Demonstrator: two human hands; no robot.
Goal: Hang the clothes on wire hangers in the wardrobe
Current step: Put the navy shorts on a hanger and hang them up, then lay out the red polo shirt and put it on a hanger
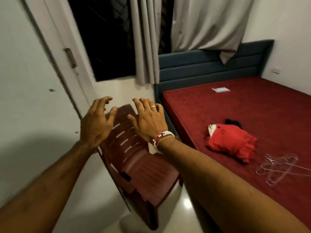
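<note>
Wire hangers [277, 167] lie flat — hooks toward the red clothes [233, 142].

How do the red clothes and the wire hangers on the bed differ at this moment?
The red clothes form one bunched, opaque heap; the wire hangers are thin pale outlines lying flat and overlapping. The wire hangers lie nearer the camera than the red clothes. Both rest on the mattress, and neither the left hand nor the right hand touches them.
</note>
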